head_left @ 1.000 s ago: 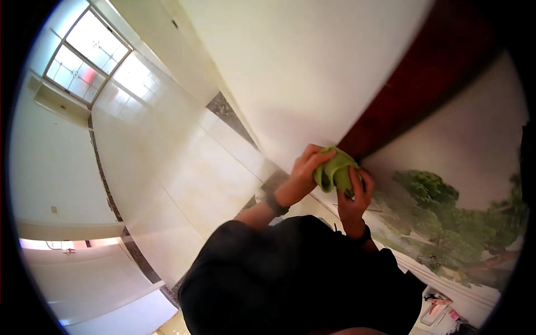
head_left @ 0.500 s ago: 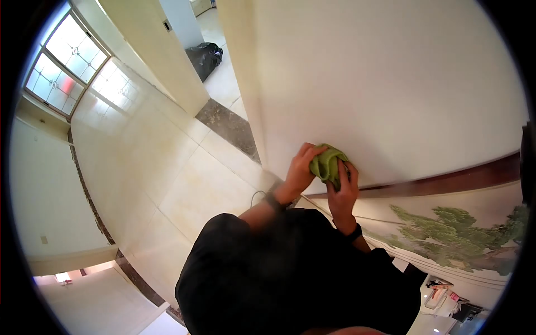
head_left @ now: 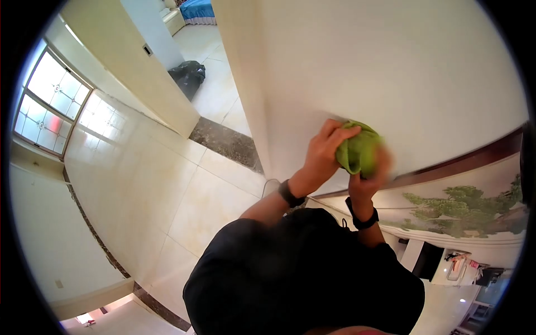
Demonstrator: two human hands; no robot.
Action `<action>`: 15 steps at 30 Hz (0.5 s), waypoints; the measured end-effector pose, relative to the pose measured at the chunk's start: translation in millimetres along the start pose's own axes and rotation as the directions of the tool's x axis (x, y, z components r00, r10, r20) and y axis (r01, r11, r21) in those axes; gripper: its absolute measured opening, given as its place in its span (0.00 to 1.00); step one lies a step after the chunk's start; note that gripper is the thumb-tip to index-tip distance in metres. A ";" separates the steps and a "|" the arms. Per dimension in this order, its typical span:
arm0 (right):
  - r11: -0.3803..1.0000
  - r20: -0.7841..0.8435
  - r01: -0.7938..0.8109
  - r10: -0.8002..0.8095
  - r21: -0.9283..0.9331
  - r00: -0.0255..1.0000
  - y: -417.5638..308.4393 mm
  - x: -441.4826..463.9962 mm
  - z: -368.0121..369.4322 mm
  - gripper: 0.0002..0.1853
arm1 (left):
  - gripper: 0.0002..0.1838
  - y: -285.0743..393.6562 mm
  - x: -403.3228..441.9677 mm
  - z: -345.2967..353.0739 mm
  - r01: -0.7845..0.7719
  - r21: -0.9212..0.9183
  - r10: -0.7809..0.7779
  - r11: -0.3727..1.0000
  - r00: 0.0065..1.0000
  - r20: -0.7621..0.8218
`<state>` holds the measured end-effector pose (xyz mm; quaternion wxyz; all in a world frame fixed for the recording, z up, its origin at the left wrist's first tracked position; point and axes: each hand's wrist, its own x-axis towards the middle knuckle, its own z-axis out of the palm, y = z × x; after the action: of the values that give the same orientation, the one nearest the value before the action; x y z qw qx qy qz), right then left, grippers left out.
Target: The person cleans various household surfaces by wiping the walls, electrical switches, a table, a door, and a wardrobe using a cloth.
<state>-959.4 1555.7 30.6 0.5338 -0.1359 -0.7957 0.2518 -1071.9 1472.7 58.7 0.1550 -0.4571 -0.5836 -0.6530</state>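
Observation:
A bunched green cloth (head_left: 356, 152) is held between my two hands, close to the pale wall (head_left: 402, 67). My left hand (head_left: 326, 146) grips its left side, with thumb and fingers closed on the folds. On the other side my right hand (head_left: 377, 170) clasps the cloth, its fingers smeared by motion. Both wrists wear dark bands. Whether the cloth presses on the wall or hangs just off it, I cannot tell.
To the left, a doorway with a dark stone threshold (head_left: 223, 139) opens onto a room with a black plastic bag (head_left: 188, 77) on the tiled floor. A reddish-brown strip (head_left: 458, 163) and a tree mural (head_left: 463, 209) lie at right. A window (head_left: 53, 100) is far left.
Both hands and the cloth have moved up and to the right, and the cloth looks more bunched. The view has shifted, showing more of the room beyond the doorway.

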 end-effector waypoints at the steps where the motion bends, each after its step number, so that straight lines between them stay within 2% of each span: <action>1: 1.000 -0.027 -0.012 0.011 -0.009 1.000 11.8 -10.8 -3.2 0.33 | 0.25 0.1 -8.9 5.1 0.019 0.018 -0.020 1.000 0.998 0.060; 3: 0.996 -0.053 -0.085 0.085 0.006 0.995 35.5 -33.5 -8.7 0.30 | 0.25 -3.9 -29.9 14.6 0.056 0.015 -0.058 0.998 0.990 0.126; 6: 0.985 0.070 -0.116 0.126 -0.132 0.990 37.6 -52.5 -16.4 0.28 | 0.22 -22.4 -59.6 17.7 0.135 0.006 -0.133 0.991 0.967 0.216; 9: 0.971 0.181 -0.211 0.230 -0.116 0.956 40.3 -75.8 -1.6 0.28 | 0.21 -45.1 -86.9 10.2 0.237 0.023 -0.236 0.971 0.939 0.251; 12: 0.960 0.315 -0.259 0.279 -0.106 0.907 23.7 -76.3 26.2 0.29 | 0.21 -60.9 -93.0 -19.6 0.311 0.097 -0.325 0.946 0.919 0.223; 13: 0.969 0.358 -0.235 0.249 -0.082 0.900 18.9 -73.6 37.2 0.29 | 0.23 -65.1 -92.4 -32.4 0.348 0.145 -0.372 0.926 0.906 0.203; 15: 0.987 0.400 -0.161 0.154 -0.016 0.904 5.5 -61.5 63.5 0.30 | 0.24 -68.2 -83.8 -58.3 0.302 0.218 -0.324 0.928 0.943 0.070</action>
<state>-993.8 1514.2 -39.7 0.3392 -0.1407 -0.8722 0.3232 -1101.6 1410.7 -43.1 0.0639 -0.3733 -0.7205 -0.5809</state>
